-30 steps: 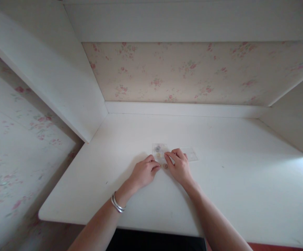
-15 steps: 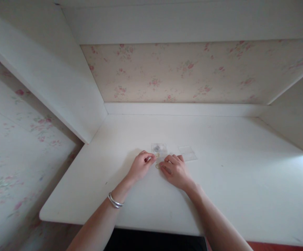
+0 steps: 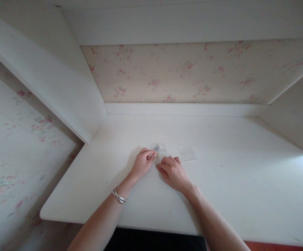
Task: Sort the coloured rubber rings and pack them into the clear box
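Observation:
A small clear plastic box (image 3: 160,148) with a few small round pieces in it lies on the white desk (image 3: 230,181). My left hand (image 3: 141,164) rests just left of it, thumb and forefinger pinched together at the box's near corner; whether they hold anything is too small to tell. My right hand (image 3: 172,171) lies palm down just below the box, fingers stretched flat on the desk and pointing left toward the left fingertips. A flat clear lid (image 3: 187,153) lies apart, to the right of the box. A silver bangle (image 3: 118,196) is on my left wrist.
The desk sits in a white alcove: a slanted side panel (image 3: 49,76) at left, another at right (image 3: 295,122), floral wallpaper (image 3: 188,73) behind and a low white ledge (image 3: 183,108) at the back. The desk's front edge (image 3: 151,226) runs below my forearms.
My right hand slid left and nearer to me, off the lid, and now covers the small yellowish piece seen between the hands. My left hand shifted slightly up toward the box.

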Demonstrator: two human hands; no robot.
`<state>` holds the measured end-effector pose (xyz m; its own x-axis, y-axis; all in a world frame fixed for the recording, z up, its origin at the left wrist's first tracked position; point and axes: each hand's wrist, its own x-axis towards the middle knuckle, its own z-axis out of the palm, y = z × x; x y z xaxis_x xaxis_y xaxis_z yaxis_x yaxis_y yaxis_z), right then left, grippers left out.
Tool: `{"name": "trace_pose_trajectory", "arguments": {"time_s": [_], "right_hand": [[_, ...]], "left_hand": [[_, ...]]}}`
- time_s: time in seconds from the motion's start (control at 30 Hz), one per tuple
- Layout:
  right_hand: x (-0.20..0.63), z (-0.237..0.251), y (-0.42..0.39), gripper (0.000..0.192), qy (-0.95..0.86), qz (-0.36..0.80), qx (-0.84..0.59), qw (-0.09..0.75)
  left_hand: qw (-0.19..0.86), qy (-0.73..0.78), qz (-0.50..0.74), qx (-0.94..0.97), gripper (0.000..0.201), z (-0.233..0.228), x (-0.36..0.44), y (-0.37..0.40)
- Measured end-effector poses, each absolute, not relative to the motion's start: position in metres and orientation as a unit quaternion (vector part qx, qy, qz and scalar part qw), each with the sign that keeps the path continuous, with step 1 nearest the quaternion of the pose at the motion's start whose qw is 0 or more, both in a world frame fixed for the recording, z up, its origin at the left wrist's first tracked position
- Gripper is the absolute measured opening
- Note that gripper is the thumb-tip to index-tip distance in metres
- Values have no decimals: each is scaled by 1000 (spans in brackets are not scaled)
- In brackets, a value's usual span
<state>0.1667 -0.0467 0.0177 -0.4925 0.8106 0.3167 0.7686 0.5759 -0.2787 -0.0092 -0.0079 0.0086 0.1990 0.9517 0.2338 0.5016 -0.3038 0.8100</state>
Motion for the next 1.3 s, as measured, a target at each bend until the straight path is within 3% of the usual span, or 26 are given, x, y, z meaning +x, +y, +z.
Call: {"name": "trace_pose_trajectory", "arguments": {"time_s": [0.17,0.53,0.97,1.3], "right_hand": [[170,16,-45,14,-849,68,-464,243],[175,6,-28,17,-750,85,-517,402],[164,6,-19,24,-777,56,-527,340],[188,4,-20,19,-727,66,-559,393]], "left_hand": [[288,514,382,712,23,14,-15,-13],[255,487,314,774,22,20,-16,-26],[173,466,171,851,19,19,-12,-39],[207,467,172,842,19,14,-12,-39]]}}
